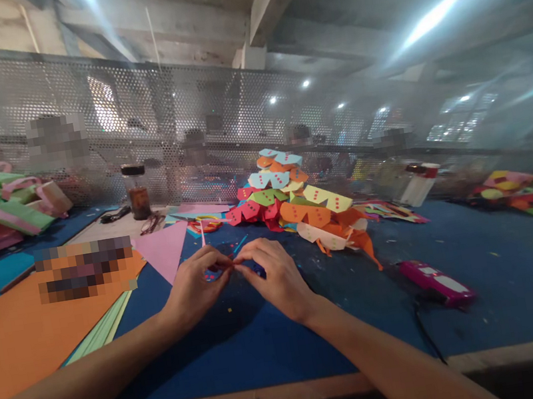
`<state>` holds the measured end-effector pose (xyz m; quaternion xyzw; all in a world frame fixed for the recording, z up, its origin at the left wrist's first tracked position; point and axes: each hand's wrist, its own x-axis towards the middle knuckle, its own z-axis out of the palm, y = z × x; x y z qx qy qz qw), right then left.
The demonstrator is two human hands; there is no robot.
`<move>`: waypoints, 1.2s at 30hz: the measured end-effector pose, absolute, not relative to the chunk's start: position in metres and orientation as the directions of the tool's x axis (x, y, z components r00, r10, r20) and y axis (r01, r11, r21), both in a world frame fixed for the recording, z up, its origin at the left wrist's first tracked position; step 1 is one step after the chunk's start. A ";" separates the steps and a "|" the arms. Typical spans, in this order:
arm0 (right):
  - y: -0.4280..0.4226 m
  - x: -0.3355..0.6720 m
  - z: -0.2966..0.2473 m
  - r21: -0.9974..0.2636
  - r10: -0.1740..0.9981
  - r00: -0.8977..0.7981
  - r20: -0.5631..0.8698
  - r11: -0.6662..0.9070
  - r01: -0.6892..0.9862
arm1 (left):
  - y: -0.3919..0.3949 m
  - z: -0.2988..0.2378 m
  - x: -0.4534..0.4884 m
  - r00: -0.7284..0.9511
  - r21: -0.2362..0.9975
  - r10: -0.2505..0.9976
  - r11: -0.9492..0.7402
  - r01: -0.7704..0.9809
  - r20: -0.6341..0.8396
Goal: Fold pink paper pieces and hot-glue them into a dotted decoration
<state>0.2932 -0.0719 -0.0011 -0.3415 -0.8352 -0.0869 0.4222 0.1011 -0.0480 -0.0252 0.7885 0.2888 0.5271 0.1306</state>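
My left hand (197, 279) and my right hand (274, 274) meet fingertip to fingertip above the blue table mat. Both are pinched closed. What sits between the fingertips is too small and hidden to name; a hint of red shows there. A thin pale pink strip (202, 234) stands up just behind my left fingers; I cannot tell whether they hold it. Just beyond the hands lie scissors (206, 224) with red and yellow handles. Behind my right hand is a pile of folded paper shapes (308, 209) in orange, red, green, yellow and light blue, marked with red dots.
Orange paper sheets (12, 354) and a pink triangular sheet (165, 246) lie at left. A dark-lidded jar (137, 193) stands behind them. At right are a purple device (436, 284) with a cord and a white bottle (419, 185). A perforated metal screen (211, 107) borders the back.
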 end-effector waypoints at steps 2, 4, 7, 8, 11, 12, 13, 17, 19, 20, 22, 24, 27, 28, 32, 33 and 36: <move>-0.072 0.293 -0.002 -0.141 0.499 -0.411 0.763 0.749 0.647 | -0.048 -0.025 0.101 0.275 0.509 0.595 -0.796 0.326 0.755; -0.071 0.293 -0.002 -0.142 0.502 -0.413 0.760 0.748 0.649 | -0.047 -0.025 0.100 0.271 0.510 0.599 -0.793 0.334 0.754; -0.071 0.294 -0.003 -0.148 0.512 -0.415 0.752 0.745 0.650 | -0.046 -0.026 0.100 0.274 0.509 0.601 -0.791 0.340 0.751; -0.071 0.294 -0.003 -0.150 0.515 -0.415 0.750 0.744 0.651 | -0.046 -0.026 0.100 0.276 0.509 0.601 -0.791 0.339 0.750; -0.071 0.294 -0.003 -0.156 0.522 -0.415 0.745 0.741 0.653 | -0.046 -0.025 0.100 0.281 0.509 0.600 -0.793 0.336 0.749; -0.072 0.294 -0.003 -0.157 0.524 -0.416 0.744 0.741 0.653 | -0.047 -0.025 0.100 0.283 0.509 0.600 -0.793 0.336 0.748; -0.072 0.294 -0.003 -0.157 0.525 -0.418 0.741 0.741 0.653 | -0.047 -0.025 0.100 0.284 0.509 0.601 -0.792 0.335 0.747; -0.071 0.294 -0.003 -0.153 0.527 -0.426 0.735 0.742 0.653 | -0.047 -0.025 0.100 0.287 0.512 0.603 -0.791 0.335 0.744; -0.071 0.294 -0.003 -0.149 0.526 -0.428 0.735 0.741 0.654 | -0.047 -0.025 0.100 0.289 0.511 0.602 -0.792 0.334 0.744; -0.071 0.294 -0.003 -0.148 0.527 -0.430 0.733 0.741 0.655 | -0.047 -0.025 0.100 0.290 0.511 0.602 -0.792 0.334 0.744; -0.071 0.294 -0.003 -0.148 0.533 -0.431 0.728 0.736 0.661 | -0.047 -0.025 0.100 0.290 0.510 0.602 -0.793 0.334 0.744; -0.071 0.294 -0.002 -0.149 0.543 -0.432 0.720 0.729 0.669 | -0.047 -0.025 0.100 0.291 0.509 0.601 -0.793 0.335 0.744; -0.072 0.294 -0.002 -0.147 0.559 -0.440 0.703 0.719 0.679 | -0.047 -0.025 0.100 0.292 0.508 0.599 -0.795 0.332 0.746; -0.072 0.293 -0.002 -0.147 0.564 -0.444 0.696 0.718 0.681 | -0.047 -0.025 0.100 0.291 0.508 0.598 -0.795 0.330 0.747; -0.073 0.292 -0.001 -0.155 0.576 -0.450 0.683 0.716 0.680 | -0.048 -0.024 0.102 0.292 0.506 0.592 -0.800 0.322 0.751; -0.073 0.292 -0.001 -0.157 0.576 -0.448 0.683 0.716 0.681 | -0.048 -0.024 0.102 0.296 0.504 0.590 -0.803 0.319 0.752; -0.073 0.292 -0.002 -0.157 0.582 -0.444 0.681 0.709 0.688 | -0.049 -0.024 0.102 0.307 0.499 0.581 -0.810 0.309 0.753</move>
